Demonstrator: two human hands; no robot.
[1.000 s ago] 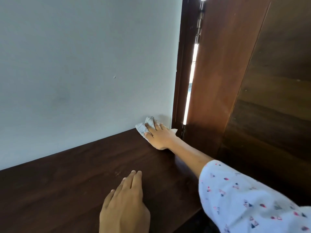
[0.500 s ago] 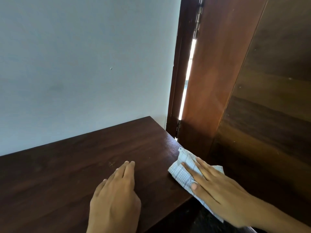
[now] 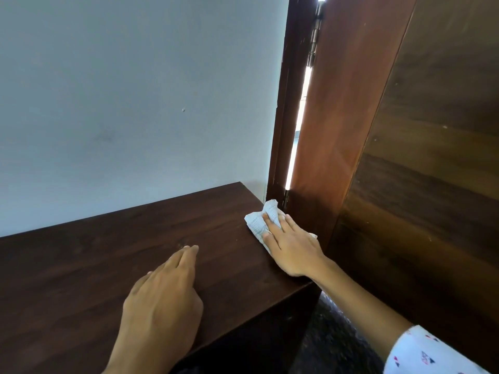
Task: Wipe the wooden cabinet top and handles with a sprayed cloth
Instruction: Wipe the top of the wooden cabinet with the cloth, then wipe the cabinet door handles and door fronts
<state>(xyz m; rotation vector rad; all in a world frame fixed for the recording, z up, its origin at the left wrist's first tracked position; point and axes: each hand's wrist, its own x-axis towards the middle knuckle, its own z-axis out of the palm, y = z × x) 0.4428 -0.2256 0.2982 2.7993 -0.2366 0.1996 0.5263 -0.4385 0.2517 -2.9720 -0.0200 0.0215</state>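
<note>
The dark wooden cabinet top [image 3: 108, 255] fills the lower left of the head view, running back to a pale wall. My right hand [image 3: 291, 249] lies flat on a white checked cloth [image 3: 258, 222], pressing it onto the cabinet's right edge, partway toward the back corner. Part of the cloth hangs past the edge under my palm. My left hand [image 3: 164, 298] rests flat on the top near the front, fingers together, holding nothing. No cabinet handles are in view.
A pale wall [image 3: 135, 103] stands behind the cabinet. A brown wooden door [image 3: 337, 130] on its hinges and a darker wood panel [image 3: 437, 184] stand close to the cabinet's right side, leaving a narrow gap. The cabinet's front right corner [image 3: 310, 284] is just below my right wrist.
My right hand swept the cloth from the back corner forward along the right edge, then back toward the wall again. My left hand stayed flat on the top.
</note>
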